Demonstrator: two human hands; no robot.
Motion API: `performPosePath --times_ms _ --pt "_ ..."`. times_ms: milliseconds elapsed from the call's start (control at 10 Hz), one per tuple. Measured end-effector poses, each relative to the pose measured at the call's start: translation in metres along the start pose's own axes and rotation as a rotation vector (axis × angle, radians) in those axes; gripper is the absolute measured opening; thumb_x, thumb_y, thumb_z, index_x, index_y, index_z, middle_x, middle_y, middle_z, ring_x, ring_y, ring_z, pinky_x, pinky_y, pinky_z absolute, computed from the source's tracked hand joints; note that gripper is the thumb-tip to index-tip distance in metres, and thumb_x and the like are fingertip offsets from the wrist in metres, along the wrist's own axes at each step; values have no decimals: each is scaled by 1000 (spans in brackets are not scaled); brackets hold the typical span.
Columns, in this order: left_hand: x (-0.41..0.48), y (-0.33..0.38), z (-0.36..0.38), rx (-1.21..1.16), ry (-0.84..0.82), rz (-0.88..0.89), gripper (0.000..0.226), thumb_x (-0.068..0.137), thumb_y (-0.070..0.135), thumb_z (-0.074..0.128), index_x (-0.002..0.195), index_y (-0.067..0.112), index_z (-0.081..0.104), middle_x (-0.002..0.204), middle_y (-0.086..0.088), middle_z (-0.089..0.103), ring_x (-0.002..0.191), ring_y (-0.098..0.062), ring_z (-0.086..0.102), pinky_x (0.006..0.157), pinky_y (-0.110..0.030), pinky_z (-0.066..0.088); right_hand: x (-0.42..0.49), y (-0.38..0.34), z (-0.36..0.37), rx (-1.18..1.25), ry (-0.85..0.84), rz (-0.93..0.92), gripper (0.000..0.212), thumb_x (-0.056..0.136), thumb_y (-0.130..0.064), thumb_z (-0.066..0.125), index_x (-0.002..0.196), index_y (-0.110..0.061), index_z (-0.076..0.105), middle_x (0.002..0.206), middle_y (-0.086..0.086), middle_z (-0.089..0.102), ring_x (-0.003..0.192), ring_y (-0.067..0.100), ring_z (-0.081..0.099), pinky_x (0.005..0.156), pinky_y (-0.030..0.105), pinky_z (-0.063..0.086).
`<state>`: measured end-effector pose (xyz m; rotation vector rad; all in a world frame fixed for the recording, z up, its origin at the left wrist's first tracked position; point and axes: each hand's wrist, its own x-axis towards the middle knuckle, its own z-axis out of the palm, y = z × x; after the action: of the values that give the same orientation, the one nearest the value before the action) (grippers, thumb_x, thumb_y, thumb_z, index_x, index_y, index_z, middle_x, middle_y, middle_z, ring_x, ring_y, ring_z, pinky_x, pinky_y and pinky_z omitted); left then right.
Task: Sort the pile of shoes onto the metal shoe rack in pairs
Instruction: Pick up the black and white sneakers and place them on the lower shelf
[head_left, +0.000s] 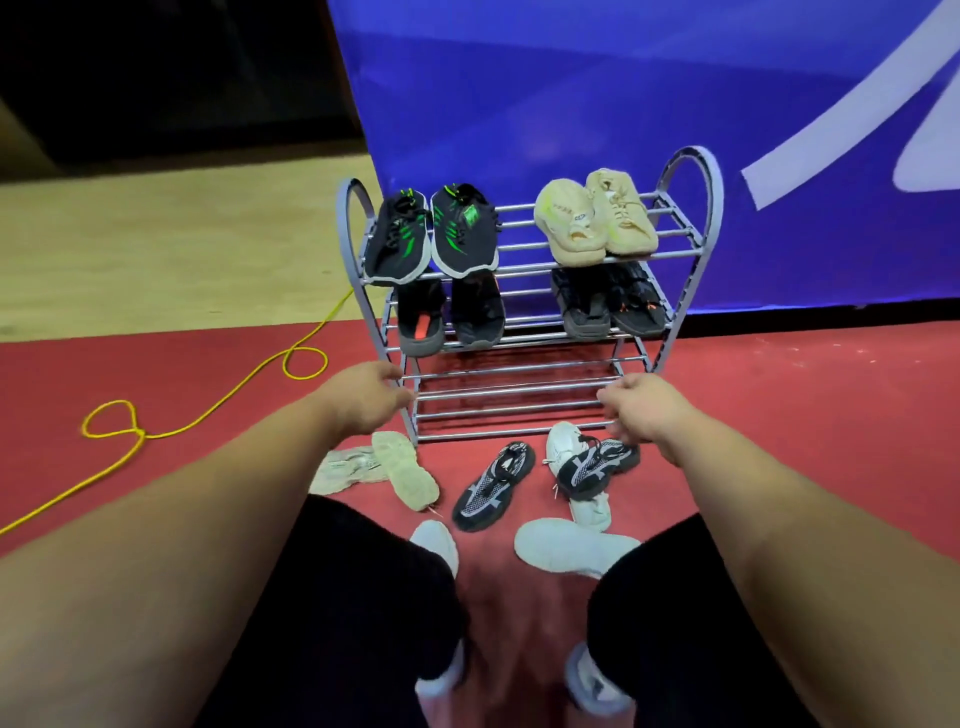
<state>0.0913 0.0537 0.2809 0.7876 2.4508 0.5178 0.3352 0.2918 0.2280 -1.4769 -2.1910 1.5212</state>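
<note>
Four pairs already sit on the top two tiers of the metal shoe rack (524, 332), six loose shoes (493, 486) wait lower-center, bottom tier bare, both my left hand (371, 397) and right hand (641, 408) grips loosely curled, holding nothing.

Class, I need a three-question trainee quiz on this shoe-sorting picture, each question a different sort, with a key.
1. True or false: the bottom shelf of the rack holds no shoes.
2. How many pairs sit on the top shelf?
3. Which lies between the black mesh shoes on the floor? A) a white shoe B) a green-striped shoe C) the yellow cord

Key: 1 true; 2 two; 3 A
</note>
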Motion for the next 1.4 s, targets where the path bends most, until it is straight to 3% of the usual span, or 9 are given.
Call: performPosePath --times_ms 300,600,800,900,1000,1100,1200,1300,1400 --pt "37 3 54 -63 -104 -38 29 94 29 64 118 13 65 93 -11 68 76 -30 62 76 -48 60 49 8 8 -144 -81 40 14 97 -19 60 87 -11 65 75 13 67 64 24 59 56 32 48" --pt "119 -41 162 -114 -312 -209 24 96 16 59 117 10 68 113 -12 69 100 -30 69 84 -29 57 134 63 42 -60 -120 236 6 95 -16 63 96 -12 66 90 14 68 75 25 64 70 38 56" --pt "173 -35 227 -221 -390 -275 27 94 15 57 115 3 70 105 -16 71 105 -36 70 90 -47 59 173 110 103 218 -137 484 11 97 -17 55 87 -21 57 79 4 63 64 20 60 58 29 51" --pt "196 -34 262 -314 -412 -329 25 95 14 58 117 9 68 110 -14 70 105 -35 70 89 -48 60 179 143 144 356 -166 662 11 103 -23 51 102 -16 61 97 9 69 97 32 72 84 41 60" --pt "204 -43 285 -403 -409 -391 16 94 16 58 106 19 68 116 -15 71 105 -34 71 87 -49 61 186 160 172 483 -179 774 19 102 -30 53 116 -22 62 88 5 64 91 31 72 89 45 55" --pt "211 -53 299 -483 -383 -470 15 92 11 58 97 12 71 98 -15 70 86 -30 68 86 -47 59 200 169 184 631 -129 854 19 96 -44 62 98 -26 69 83 -1 65 71 20 61 77 40 53" --pt "213 -63 310 -518 -342 -536 14 92 8 56 86 11 68 88 -15 67 78 -27 62 85 -48 59 204 181 188 829 8 884 22 94 -45 67 97 -24 68 100 -2 69 94 22 63 91 37 56" --pt "216 -65 310 -570 -297 -576 15 94 12 55 95 9 69 97 -19 73 78 -29 65 85 -48 60 199 186 188 860 168 793 29 94 -38 69 114 -16 69 106 4 70 87 20 66 69 28 56" --pt "222 -64 308 -605 -283 -595 19 97 17 52 105 10 68 104 -13 73 88 -26 72 82 -41 63 197 183 177 876 316 711 34 93 -40 66 97 -7 73 77 12 68 55 19 53 46 22 44"
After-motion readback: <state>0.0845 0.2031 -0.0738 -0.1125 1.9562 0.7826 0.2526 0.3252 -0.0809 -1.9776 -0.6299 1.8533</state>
